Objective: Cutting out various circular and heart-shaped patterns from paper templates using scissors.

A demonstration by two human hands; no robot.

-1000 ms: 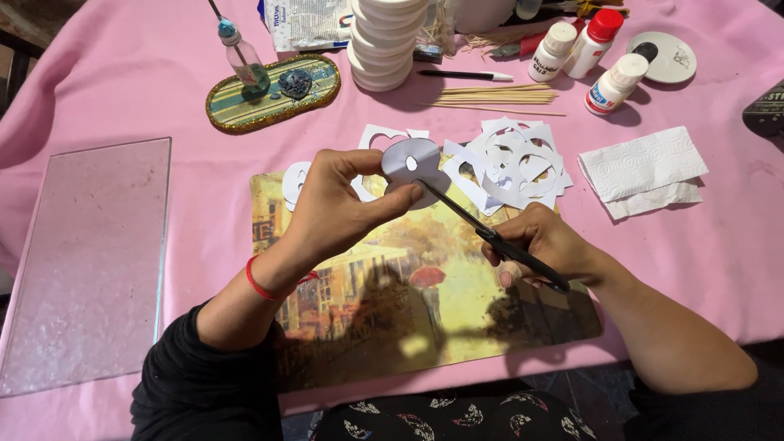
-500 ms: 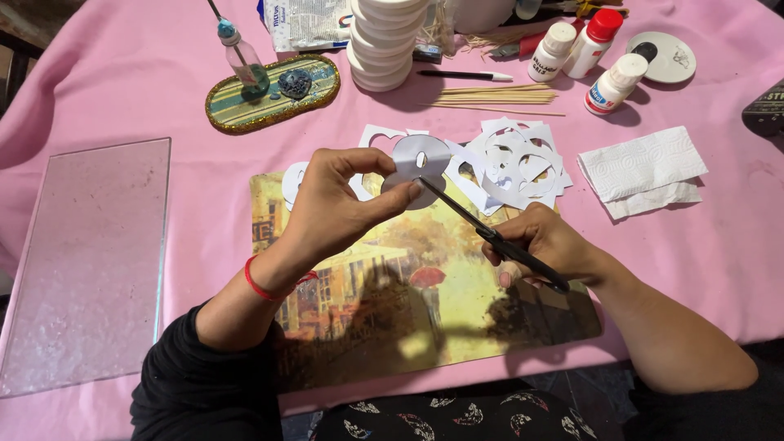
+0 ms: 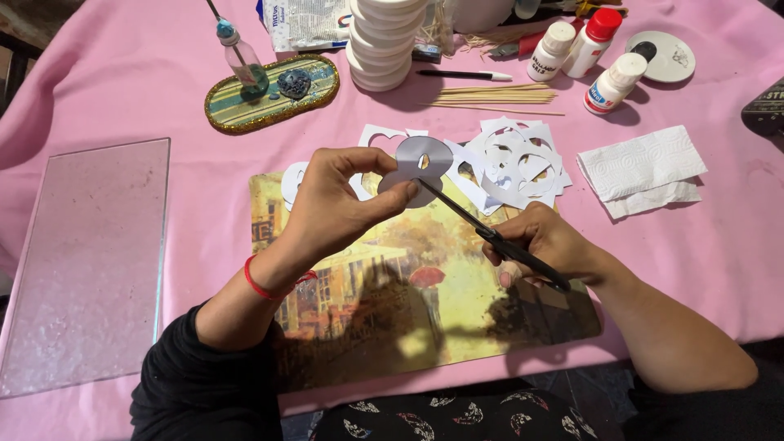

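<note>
Head view: left hand (image 3: pixel 339 204) pinches grey paper cutout (image 3: pixel 420 167), right hand (image 3: pixel 543 245) grips black scissors (image 3: pixel 482 230) mid-cut; next snip likely needs cutout rotated.

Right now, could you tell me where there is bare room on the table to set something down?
Bare pink cloth lies left of the oval tray, above the glass pane; another patch lies right of the picture mat, below the paper towel. The back edge, with bottles and paper cutouts, is crowded.

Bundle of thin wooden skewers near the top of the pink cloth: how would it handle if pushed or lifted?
The skewers look thin and round, so probably light, and apt to roll or scatter. They lie loose, unbound, so lifting likely spills some.
</note>
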